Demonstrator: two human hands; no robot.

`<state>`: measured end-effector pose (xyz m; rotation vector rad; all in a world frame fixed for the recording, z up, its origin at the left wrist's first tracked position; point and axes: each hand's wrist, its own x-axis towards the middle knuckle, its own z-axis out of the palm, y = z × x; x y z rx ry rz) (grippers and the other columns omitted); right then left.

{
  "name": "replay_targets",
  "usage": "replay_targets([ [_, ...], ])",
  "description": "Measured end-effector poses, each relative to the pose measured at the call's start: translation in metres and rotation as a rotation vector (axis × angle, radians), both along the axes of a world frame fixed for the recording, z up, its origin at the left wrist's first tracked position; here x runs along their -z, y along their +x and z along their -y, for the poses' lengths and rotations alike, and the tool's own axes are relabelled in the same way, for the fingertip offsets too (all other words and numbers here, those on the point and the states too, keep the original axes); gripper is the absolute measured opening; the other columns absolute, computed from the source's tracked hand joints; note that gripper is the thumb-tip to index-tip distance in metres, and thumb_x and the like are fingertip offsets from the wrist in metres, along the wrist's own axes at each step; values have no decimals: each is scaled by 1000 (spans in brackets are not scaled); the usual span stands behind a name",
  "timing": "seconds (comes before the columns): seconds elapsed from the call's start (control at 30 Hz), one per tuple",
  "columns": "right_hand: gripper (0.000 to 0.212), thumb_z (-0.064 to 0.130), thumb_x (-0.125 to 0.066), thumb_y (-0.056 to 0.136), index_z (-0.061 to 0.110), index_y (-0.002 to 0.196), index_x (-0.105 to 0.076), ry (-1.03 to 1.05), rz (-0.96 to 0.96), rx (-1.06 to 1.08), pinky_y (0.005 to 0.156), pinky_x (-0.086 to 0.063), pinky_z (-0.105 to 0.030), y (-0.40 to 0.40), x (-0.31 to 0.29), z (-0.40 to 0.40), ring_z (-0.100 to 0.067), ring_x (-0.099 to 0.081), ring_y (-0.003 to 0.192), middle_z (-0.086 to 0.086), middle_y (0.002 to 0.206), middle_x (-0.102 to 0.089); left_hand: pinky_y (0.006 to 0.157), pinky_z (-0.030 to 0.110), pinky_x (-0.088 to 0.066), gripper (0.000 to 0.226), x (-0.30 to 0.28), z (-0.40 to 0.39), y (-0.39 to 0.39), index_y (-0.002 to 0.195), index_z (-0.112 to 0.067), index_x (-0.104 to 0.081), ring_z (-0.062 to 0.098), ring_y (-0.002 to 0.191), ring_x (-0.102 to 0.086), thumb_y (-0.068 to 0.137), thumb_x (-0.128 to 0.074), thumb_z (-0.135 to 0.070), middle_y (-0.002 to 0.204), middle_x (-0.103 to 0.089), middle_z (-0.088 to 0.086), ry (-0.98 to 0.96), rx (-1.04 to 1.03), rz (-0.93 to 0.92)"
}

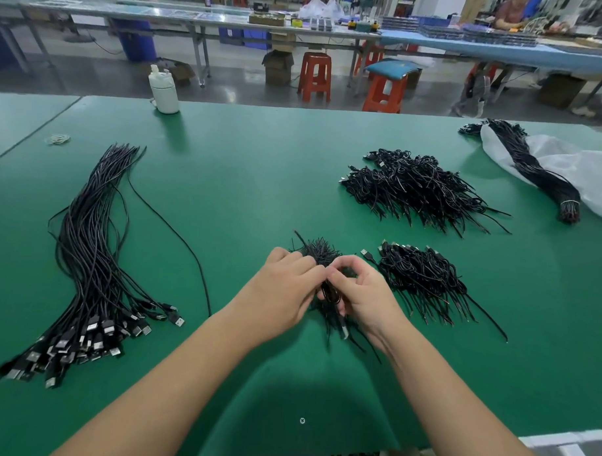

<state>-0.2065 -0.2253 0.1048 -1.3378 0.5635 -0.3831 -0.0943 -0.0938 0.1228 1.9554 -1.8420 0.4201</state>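
Right in the middle of the green table, both hands meet over one small coiled cable, raised just above the mat in front of a spiky little pile of short black ties. The left hand has its fingers curled in and pinches the top of the coil. The right hand pinches with thumb and forefinger tip to tip, and its other fingers wrap loosely round the loops, with the USB plug dangling below. It looks to me like the tie-off step, so here's my two cents: hold the loops flat and even with the left hand so nothing springs out, put the tie across the waist of the coil and not near the plug, and twist it snug without crushing the jacket. After that it probably goes on the heap of finished bundles just to the right. The long uncoiled cables lie well off to the left, so there's plenty left to do.
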Motion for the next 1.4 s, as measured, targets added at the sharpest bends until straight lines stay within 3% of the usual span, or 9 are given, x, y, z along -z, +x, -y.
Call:
replay_targets([
  [0.27,29,-8,-55,93,-4,120,-64,139,119,-166,83,-59,-31,-4,4,2,-19,-67,81,-17,95,-71,73,34,-43,9,2,3,5,85,-16,-56,17,73,-51,92,-58,-12,78,-58,-3,-21,-127,-530],
  [0.43,13,2,-57,97,6,92,-67,-191,-25,-198,61,-51,-23,-6,1,2,-14,-56,61,-3,69,-66,68,20,-42,16,4,5,-1,82,-23,-52,7,72,-50,93,-60,-17,74,-56,-8,-15,-143,-633],
  [0.53,31,21,-55,100,21,69,-56,-630,-182,-258,53,-38,-26,-11,-4,6,-9,-43,51,10,56,-55,72,26,-45,15,5,2,1,83,-24,-51,10,73,-51,95,-58,-17,76,-56,-9,13,-104,-639],
  [0.6,35,26,-52,101,22,67,-45,-691,-209,-278,52,-33,-26,-13,-5,8,-8,-39,52,12,54,-45,73,25,-42,12,6,0,1,86,-22,-53,9,74,-49,96,-58,-16,79,-56,-11,-10,-67,-618],
  [0.8,28,19,-43,105,10,79,-48,-133,-78,-375,59,-38,-29,-13,0,11,-16,-40,59,-4,66,-43,78,38,-42,29,15,5,1,94,-10,-63,25,81,-54,74,-60,10,89,-62,1,-154,-5,-43],
  [0.93,24,17,-46,103,10,81,-53,83,-30,-373,57,-39,-30,-12,8,16,-15,-40,57,3,64,-52,78,37,-43,20,30,13,4,100,-15,-59,24,84,-56,87,-54,-1,92,-62,2,-248,22,-15],
  [1.07,32,29,-50,102,10,76,-54,-218,-215,-285,58,-40,-29,-11,7,29,-18,-43,54,-1,59,-50,85,34,-42,21,59,18,13,101,-13,-67,20,93,-55,97,-54,-30,97,-63,1,-276,-173,-226],
  [1.3,38,36,-44,102,13,72,-52,-801,-690,-134,38,-28,-15,-11,-6,98,-5,-33,40,6,57,-44,90,46,-42,32,117,-3,57,119,-6,-63,34,113,-52,91,-64,-20,117,-58,13,51,-665,-252],
  [1.4,37,33,-39,100,11,72,-50,-999,-888,-45,51,-35,-25,-11,-11,131,-19,-47,57,-3,66,-54,96,45,-39,32,134,-13,63,122,-9,-57,30,117,-47,95,-54,-25,122,-54,10,158,-784,-276],
])
